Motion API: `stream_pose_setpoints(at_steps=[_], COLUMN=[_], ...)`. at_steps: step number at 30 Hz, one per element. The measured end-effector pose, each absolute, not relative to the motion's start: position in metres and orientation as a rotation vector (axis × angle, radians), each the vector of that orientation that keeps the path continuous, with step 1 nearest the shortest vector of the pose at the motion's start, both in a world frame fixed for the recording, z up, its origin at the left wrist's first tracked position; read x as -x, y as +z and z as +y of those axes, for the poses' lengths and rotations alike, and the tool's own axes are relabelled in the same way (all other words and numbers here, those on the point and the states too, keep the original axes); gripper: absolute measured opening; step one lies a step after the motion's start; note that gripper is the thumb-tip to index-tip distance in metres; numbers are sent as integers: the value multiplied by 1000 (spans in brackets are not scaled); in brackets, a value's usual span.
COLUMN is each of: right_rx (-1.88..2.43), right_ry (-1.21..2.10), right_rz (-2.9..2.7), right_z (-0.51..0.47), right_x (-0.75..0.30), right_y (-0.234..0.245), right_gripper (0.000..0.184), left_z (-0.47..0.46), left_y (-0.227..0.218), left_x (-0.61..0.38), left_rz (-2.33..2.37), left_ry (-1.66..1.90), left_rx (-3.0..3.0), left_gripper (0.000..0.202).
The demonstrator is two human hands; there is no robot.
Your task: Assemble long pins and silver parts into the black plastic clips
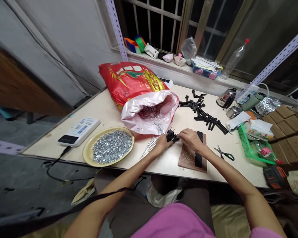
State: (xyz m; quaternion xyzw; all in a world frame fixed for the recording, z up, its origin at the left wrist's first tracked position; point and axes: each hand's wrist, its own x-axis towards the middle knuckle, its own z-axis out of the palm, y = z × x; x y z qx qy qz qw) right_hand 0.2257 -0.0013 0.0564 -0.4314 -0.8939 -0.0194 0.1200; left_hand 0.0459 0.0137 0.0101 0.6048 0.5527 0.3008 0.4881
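My left hand [162,144] is closed around a small black plastic part [172,135] above the table. The fingers of my right hand [190,138] are pinched at the right end of that part; whether they hold anything else is too small to tell. Under my right hand lies a brown board [188,156] with a black strip [199,158] along it. Long thin metal pins [149,147] are scattered by my left hand, in front of the open mouth of a red sack [136,81]. More pins show inside the sack.
A yellowish plate [87,158] heaped with small metal pieces stands left, beside a white power bank [81,129] with a cable. Several black plastic parts [206,117] lie behind my right hand. Green-handled scissors [224,154] and a green basket [245,142] are to the right.
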Motion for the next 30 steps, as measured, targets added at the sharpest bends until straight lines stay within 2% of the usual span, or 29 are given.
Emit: stream_pose_setpoints(at_steps=[3, 10, 14, 19, 23, 27, 30], right_rx=[1285, 1298, 1209, 952, 826, 664, 514], right_ry=[-56, -35, -85, -104, 27, 163, 67], right_rz=[-2705, -2668, -2519, -2421, -2575, -2644, -2700], right_z=[-7, -8, -10, -13, -10, -3, 0], right_x=[-223, -218, -217, -206, -197, -190, -186], right_y=[39, 29, 33, 45, 57, 63, 65], right_gripper=[16, 14, 23, 36, 35, 29, 29], left_z=[8, -6, -10, 5, 20, 20, 16], left_y=[11, 31, 38, 42, 51, 64, 69], left_x=[-49, -53, -46, -38, -34, -31, -29], left_rz=[1419, 1731, 1726, 1422, 1218, 1098, 973], left_ry=[731, 433, 530, 904, 897, 842, 731], left_rx=[-1519, -1861, -1900, -1274, -1014, -849, -668], left_gripper=[15, 45, 42, 16, 25, 18, 21])
